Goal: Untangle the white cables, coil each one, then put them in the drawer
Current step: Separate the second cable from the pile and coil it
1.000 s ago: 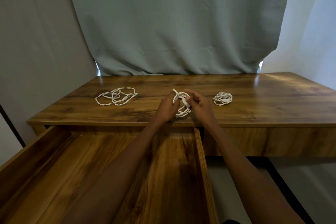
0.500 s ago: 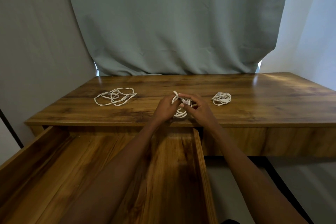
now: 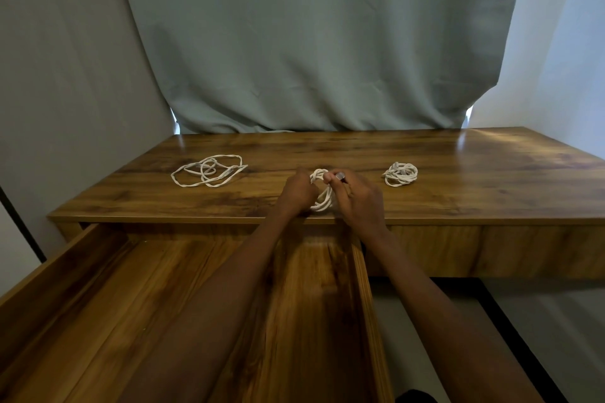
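A white cable coil [image 3: 322,195] sits between my two hands near the front edge of the wooden desk [image 3: 458,193]. My left hand [image 3: 296,193] grips the coil's left side. My right hand [image 3: 358,198] pinches the cable's end, with its metal plug showing at my fingertips, over the top of the coil. A loose, uncoiled white cable [image 3: 209,171] lies on the desk to the left. A small finished coil [image 3: 401,174] lies to the right. The open wooden drawer [image 3: 363,298] stands pulled out below my arms.
A grey-green curtain [image 3: 311,42] hangs behind the desk. Pale walls stand on both sides. The floor to the right of the drawer is grey with a dark strip.
My right hand has moved the cable end over the top of the coil, and the plug now shows at my fingertips. Both hands stay in the same spot on the desk.
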### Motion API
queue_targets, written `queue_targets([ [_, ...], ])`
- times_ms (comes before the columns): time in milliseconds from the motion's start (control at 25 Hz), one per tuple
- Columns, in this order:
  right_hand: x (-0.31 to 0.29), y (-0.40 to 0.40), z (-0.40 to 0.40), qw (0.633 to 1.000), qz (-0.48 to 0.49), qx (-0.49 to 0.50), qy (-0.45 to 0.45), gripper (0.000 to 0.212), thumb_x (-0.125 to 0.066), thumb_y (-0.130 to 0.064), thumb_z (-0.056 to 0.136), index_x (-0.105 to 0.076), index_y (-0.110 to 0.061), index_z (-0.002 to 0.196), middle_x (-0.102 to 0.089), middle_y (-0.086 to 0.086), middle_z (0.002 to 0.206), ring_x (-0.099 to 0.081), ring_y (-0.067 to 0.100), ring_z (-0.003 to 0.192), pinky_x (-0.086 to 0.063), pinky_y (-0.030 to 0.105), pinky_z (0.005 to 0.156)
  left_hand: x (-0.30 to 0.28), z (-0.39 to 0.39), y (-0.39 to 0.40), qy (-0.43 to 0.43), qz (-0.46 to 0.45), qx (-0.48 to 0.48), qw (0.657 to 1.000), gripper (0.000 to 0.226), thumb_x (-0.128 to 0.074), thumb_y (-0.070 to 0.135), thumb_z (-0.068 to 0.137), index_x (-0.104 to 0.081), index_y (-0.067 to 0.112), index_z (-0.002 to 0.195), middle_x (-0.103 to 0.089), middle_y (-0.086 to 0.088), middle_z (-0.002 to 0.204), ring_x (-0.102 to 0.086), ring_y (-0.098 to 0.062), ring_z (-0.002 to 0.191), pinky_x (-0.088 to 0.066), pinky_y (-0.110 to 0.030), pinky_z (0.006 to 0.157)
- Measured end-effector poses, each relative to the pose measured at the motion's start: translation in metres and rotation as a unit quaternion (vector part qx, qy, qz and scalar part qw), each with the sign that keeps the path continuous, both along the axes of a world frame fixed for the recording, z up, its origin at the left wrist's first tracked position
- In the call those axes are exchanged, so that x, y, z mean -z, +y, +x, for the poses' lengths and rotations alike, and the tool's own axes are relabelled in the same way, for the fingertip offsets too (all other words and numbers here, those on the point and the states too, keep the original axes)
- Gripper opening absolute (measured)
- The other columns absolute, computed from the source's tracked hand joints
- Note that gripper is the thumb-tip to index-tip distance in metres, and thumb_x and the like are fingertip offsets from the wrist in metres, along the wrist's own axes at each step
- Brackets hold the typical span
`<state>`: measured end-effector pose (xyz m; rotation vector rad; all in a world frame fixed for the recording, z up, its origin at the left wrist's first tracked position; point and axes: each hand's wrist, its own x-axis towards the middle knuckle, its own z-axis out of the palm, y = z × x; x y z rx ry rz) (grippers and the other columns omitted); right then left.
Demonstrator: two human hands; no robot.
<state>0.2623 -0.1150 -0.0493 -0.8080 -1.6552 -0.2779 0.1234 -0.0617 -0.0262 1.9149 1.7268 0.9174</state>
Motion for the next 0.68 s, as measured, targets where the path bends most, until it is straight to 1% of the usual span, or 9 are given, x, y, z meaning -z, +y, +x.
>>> queue_targets([
  [80, -0.004, -0.006, -0.002, 0.999, -0.025, -0.008, 0.03, 0.028, -0.055, -0.032, 0.101, -0.073, -0.01, 0.099, -0.073, -0.001, 0.081, -0.062, 0.003, 0.068, -0.046, 0.018, 0.059, -0.003, 0.004, -0.001, 0.0, 0.002, -0.014, 1.0, 0.029, -0.059, 0.012, 0.092, -0.046, 0.005, 0.118, -0.058, -0.006, 0.092, -0.058, -0.023, 0.079, -0.038, -0.029, 0.056],
  [120, -0.005, -0.01, -0.003, 0.998, -0.045, -0.014, 0.046, 0.03, -0.054, -0.034, 0.102, -0.073, -0.011, 0.099, -0.073, -0.002, 0.081, -0.063, 0.003, 0.067, -0.047, 0.018, 0.058, -0.003, 0.005, -0.002, 0.001, 0.014, -0.014, 1.0, 0.029, -0.059, 0.012, 0.092, -0.044, 0.006, 0.117, -0.058, -0.005, 0.091, -0.058, -0.021, 0.075, -0.039, -0.029, 0.055],
  [200, -0.009, -0.017, -0.003, 0.982, -0.121, -0.051, 0.136, 0.029, -0.056, -0.035, 0.101, -0.074, -0.013, 0.099, -0.074, -0.001, 0.079, -0.067, 0.009, 0.066, -0.05, 0.024, 0.057, -0.002, 0.006, -0.005, 0.013, 0.062, -0.01, 0.998, 0.028, -0.06, 0.011, 0.091, -0.045, 0.008, 0.114, -0.063, -0.009, 0.092, -0.062, -0.024, 0.076, -0.044, -0.033, 0.057],
  [320, -0.026, -0.017, -0.001, 0.895, -0.233, -0.144, 0.351, 0.02, -0.062, -0.029, 0.099, -0.073, -0.013, 0.098, -0.076, 0.005, 0.076, -0.074, 0.017, 0.072, -0.058, 0.028, 0.065, -0.001, 0.004, -0.01, 0.052, 0.141, 0.019, 0.988, 0.026, -0.056, 0.007, 0.09, -0.047, 0.01, 0.114, -0.066, -0.013, 0.093, -0.062, -0.031, 0.079, -0.041, -0.033, 0.061],
  [400, -0.036, -0.008, 0.009, 0.848, -0.264, -0.173, 0.426, 0.02, -0.064, -0.025, 0.099, -0.073, -0.009, 0.105, -0.075, 0.004, 0.072, -0.074, 0.014, 0.07, -0.06, 0.027, 0.067, -0.004, 0.0, -0.015, 0.069, 0.161, 0.098, 0.98, 0.029, -0.054, 0.009, 0.092, -0.048, 0.015, 0.12, -0.067, -0.01, 0.096, -0.061, -0.027, 0.08, -0.041, -0.032, 0.063],
  [480, -0.04, 0.002, 0.02, 0.827, -0.288, -0.178, 0.448, 0.024, -0.063, -0.025, 0.099, -0.072, -0.006, 0.111, -0.071, 0.004, 0.069, -0.071, 0.01, 0.066, -0.058, 0.029, 0.066, -0.004, -0.004, -0.023, 0.059, 0.17, 0.192, 0.965, 0.03, -0.058, 0.022, 0.096, -0.048, 0.021, 0.124, -0.067, -0.002, 0.098, -0.062, -0.017, 0.08, -0.045, -0.031, 0.063],
  [520, -0.039, 0.006, 0.023, 0.829, -0.297, -0.177, 0.44, 0.025, -0.063, -0.025, 0.099, -0.072, -0.006, 0.113, -0.069, 0.004, 0.069, -0.07, 0.009, 0.066, -0.057, 0.029, 0.065, -0.004, -0.006, -0.026, 0.061, 0.168, 0.218, 0.959, 0.033, -0.06, 0.031, 0.097, -0.048, 0.023, 0.126, -0.067, 0.001, 0.099, -0.062, -0.013, 0.082, -0.048, -0.03, 0.066],
  [600, -0.037, 0.009, 0.024, 0.85, -0.31, -0.179, 0.386, 0.027, -0.063, -0.028, 0.099, -0.073, -0.008, 0.114, -0.068, 0.004, 0.07, -0.069, 0.011, 0.066, -0.058, 0.029, 0.062, -0.002, -0.01, -0.031, 0.085, 0.155, 0.247, 0.953, 0.039, -0.059, 0.041, 0.097, -0.047, 0.025, 0.13, -0.067, 0.006, 0.1, -0.063, -0.01, 0.086, -0.048, -0.027, 0.07],
  [680, -0.037, 0.011, 0.021, 0.886, -0.309, -0.168, 0.303, 0.027, -0.063, -0.035, 0.099, -0.074, -0.012, 0.11, -0.069, 0.003, 0.068, -0.067, 0.017, 0.066, -0.056, 0.032, 0.064, 0.002, -0.013, -0.033, 0.116, 0.16, 0.265, 0.944, 0.037, -0.056, 0.043, 0.098, -0.049, 0.026, 0.13, -0.069, 0.006, 0.104, -0.064, -0.009, 0.089, -0.049, -0.027, 0.074],
])
